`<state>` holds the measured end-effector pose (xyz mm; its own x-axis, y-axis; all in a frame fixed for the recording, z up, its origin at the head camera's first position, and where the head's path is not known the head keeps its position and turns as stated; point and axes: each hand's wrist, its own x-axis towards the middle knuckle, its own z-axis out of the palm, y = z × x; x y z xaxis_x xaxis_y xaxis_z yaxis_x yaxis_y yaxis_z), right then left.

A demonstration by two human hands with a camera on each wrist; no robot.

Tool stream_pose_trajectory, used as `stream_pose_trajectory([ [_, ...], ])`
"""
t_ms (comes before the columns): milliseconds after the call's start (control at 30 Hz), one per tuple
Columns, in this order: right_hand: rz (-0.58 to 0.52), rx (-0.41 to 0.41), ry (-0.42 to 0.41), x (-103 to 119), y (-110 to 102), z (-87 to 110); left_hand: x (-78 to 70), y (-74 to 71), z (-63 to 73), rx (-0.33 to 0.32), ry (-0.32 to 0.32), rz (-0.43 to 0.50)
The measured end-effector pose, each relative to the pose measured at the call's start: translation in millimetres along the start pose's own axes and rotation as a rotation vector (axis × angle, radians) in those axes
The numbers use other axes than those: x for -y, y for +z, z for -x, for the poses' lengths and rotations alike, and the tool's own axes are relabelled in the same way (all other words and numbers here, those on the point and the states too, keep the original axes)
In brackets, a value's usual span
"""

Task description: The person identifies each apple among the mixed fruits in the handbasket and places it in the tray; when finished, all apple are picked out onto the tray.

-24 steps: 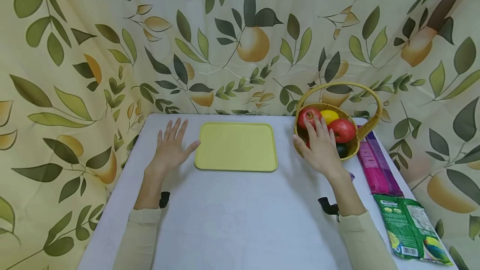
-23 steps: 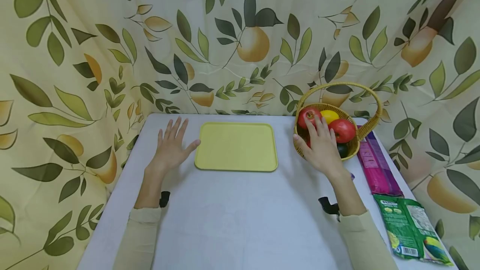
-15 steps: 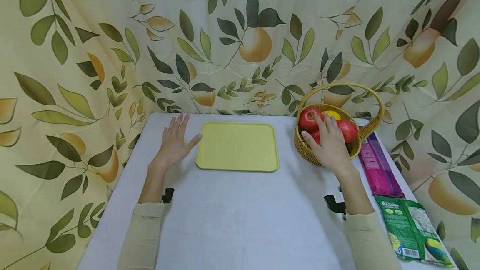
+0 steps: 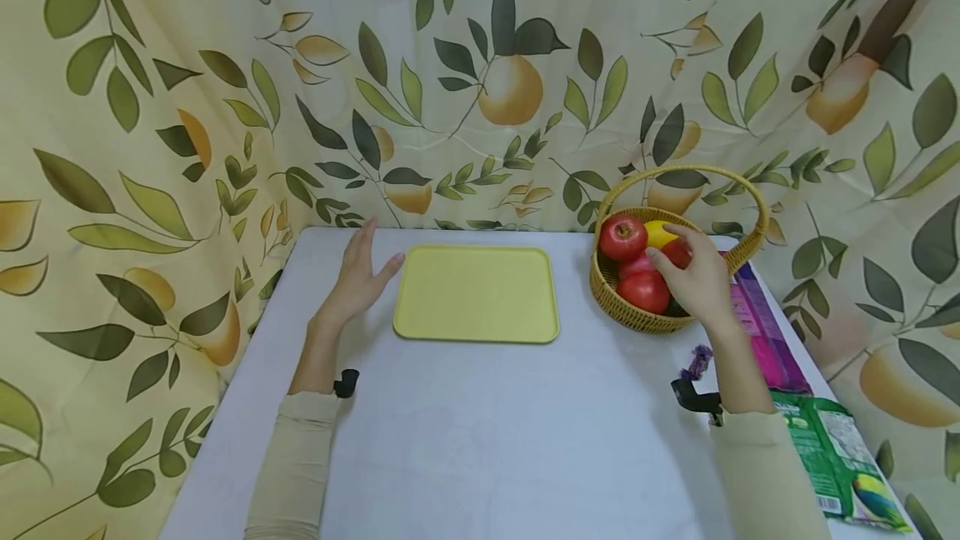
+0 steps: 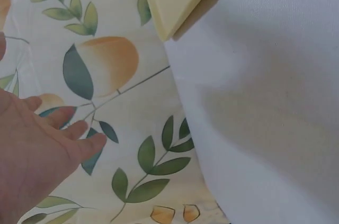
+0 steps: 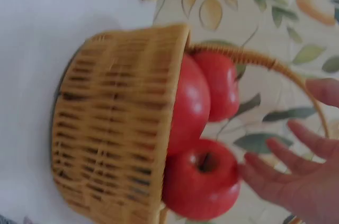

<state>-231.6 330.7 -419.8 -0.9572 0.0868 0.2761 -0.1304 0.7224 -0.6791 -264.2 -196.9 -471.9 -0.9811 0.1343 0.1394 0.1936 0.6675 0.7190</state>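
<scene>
Shifting rightward over the basket (image 4: 637, 315), right grip (image 4: 701, 275) apart, left grip (image 4: 360, 280) apart, front red fruit (image 4: 643, 292) more exposed

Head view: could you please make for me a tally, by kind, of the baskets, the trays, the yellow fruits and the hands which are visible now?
Basket: 1
Tray: 1
Yellow fruit: 1
Hands, left hand and right hand: 2
Total: 5

The head view is fairly bright and clear; the wrist views look dimmer, with soft gray shadows on the white table (image 5: 265, 97) and a blurry basket (image 6: 111, 123)
</scene>
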Motion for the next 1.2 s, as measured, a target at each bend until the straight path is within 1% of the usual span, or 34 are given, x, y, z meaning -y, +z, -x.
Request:
stream_pose_trajectory([
  [100,-0.096,-0.044,0.019,-10.0,-5.2,-4.1,1.9,2.3,-2.3,0.008,-0.01,0.015],
  [133,-0.114,-0.06,0.023,-12.6,-7.1,-4.6,2.9,3.1,-3.0,0.014,-0.016,0.029],
  [233,-0.162,-0.112,0.033,-20.6,-12.2,-6.4,6.9,5.3,-5.8,0.029,-0.038,0.106],
  [367,-0.181,-0.138,0.076,-35.5,-19.2,-11.3,13.7,8.0,-11.1,0.075,-0.068,0.312],
  [467,-0.165,-0.14,0.117,-48.8,-24.7,-15.3,18.7,10.5,-16.6,0.107,-0.097,0.496],
  [533,-0.155,-0.135,0.137,-56.4,-27.7,-17.2,21.8,12.7,-21.2,0.102,-0.119,0.615],
  [600,-0.159,-0.129,0.138,-62.5,-30.4,-18.0,25.0,15.4,-25.7,0.077,-0.143,0.724],
  [633,-0.168,-0.125,0.141,-65.0,-31.6,-17.9,26.9,16.9,-28.2,0.06,-0.159,0.759],
  [700,-0.188,-0.118,0.144,-69.2,-34.0,-17.2,29.9,20.1,-32.4,0.033,-0.199,0.785],
  [833,-0.217,-0.095,0.185,-73.9,-38.2,-14.9,34.7,25.8,-39.5,0.011,-0.29,0.79],
  [867,-0.221,-0.085,0.195,-75.2,-39.1,-14.1,35.7,27.7,-41.1,0.009,-0.309,0.807],
  [967,-0.224,-0.062,0.225,-78.3,-40.9,-10.9,39.1,33.4,-45.8,0.007,-0.354,0.902],
  [1033,-0.211,-0.057,0.236,-80.8,-40.5,-9.1,41.3,37.3,-48.5,0.026,-0.361,0.953],
  [1067,-0.194,-0.053,0.241,-82.1,-40.0,-8.2,41.9,39.2,-49.7,0.042,-0.361,0.964],
  [1133,-0.165,-0.049,0.253,-84.1,-37.9,-7.1,42.9,42.9,-51.5,0.085,-0.339,0.965],
  [1200,-0.144,-0.041,0.264,-85.6,-34.9,-6.8,43.6,46.8,-52.7,0.111,-0.312,0.967],
])
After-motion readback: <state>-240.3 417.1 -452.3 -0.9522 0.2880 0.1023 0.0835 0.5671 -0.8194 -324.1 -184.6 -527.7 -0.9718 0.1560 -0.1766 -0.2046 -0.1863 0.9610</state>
